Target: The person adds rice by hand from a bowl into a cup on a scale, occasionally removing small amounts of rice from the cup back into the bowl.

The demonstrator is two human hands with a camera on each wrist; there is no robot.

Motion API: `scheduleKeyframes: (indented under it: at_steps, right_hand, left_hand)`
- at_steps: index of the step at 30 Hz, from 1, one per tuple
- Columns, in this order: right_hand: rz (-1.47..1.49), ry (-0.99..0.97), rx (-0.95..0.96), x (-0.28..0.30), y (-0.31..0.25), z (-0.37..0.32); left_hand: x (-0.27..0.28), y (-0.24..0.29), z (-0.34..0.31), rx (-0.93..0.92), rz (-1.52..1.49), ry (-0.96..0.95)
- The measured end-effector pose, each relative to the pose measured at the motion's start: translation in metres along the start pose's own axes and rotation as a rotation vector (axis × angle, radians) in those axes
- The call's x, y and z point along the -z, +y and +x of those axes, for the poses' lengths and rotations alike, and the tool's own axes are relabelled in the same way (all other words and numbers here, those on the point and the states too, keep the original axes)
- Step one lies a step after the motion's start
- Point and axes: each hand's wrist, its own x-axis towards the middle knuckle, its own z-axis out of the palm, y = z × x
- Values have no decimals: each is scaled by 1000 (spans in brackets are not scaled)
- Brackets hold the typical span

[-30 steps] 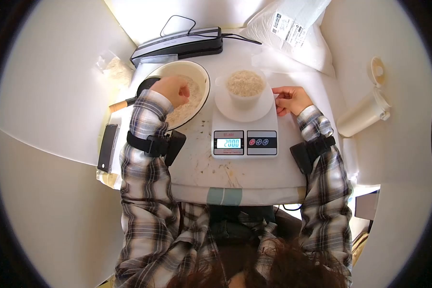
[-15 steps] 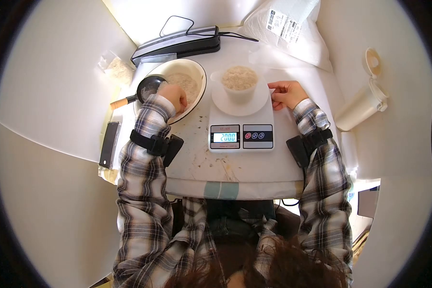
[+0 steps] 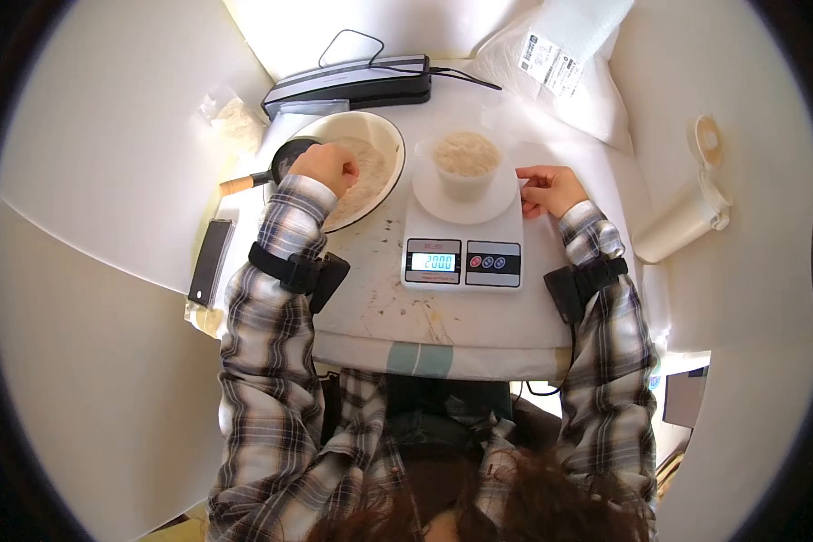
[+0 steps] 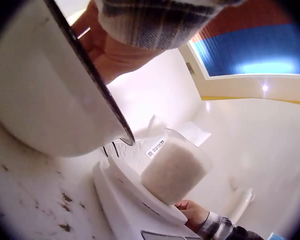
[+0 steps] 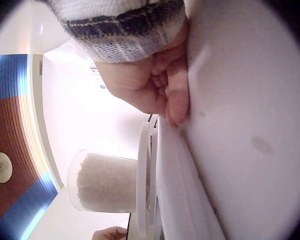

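In the head view my left hand [image 3: 327,168] is over the white enamel bowl [image 3: 390,188] of rice [image 3: 365,172], its fingers curled. Whether it holds any grains I cannot tell; the bowl's rim covers its fingertips in the left wrist view. Beside it a black ladle [image 3: 286,154] with a wooden handle leans in the bowl. On the kitchen scale [image 3: 506,221] stands a clear plastic cup filled with rice [image 3: 465,154]; the lit display [image 3: 434,263] reads 200.0. My right hand [image 3: 553,191] rests at the scale's right edge, index finger extended and fingertips close against it.
A black and silver vacuum sealer [image 3: 350,83] with its cable lies at the back left. Behind the scale on the right is a big white plastic bag [image 3: 560,81]. A cream bottle [image 3: 682,226] with its lid flipped up stands far right. A small rice bag [image 3: 237,125] sits left.
The head view has shifted slightly. My left hand dipped toward the near side of the bowl and came back up a little. My right hand keeps its place, and the display still reads 200.0.
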Motion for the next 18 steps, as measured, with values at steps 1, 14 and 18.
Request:
scheduleKeyframes:
  at_steps: [1,14,18]
  right_hand:
    - [-16,-2,0,-1,-2,0]
    - [-1,26,0,-1,3,1]
    - [42,45,11,-1,6,2]
  left_hand:
    - [1,1,-1,10,14,12]
    - [-11,12,-11,-48,-63,297]
    - [-13,16,-13,-77,-84,380]
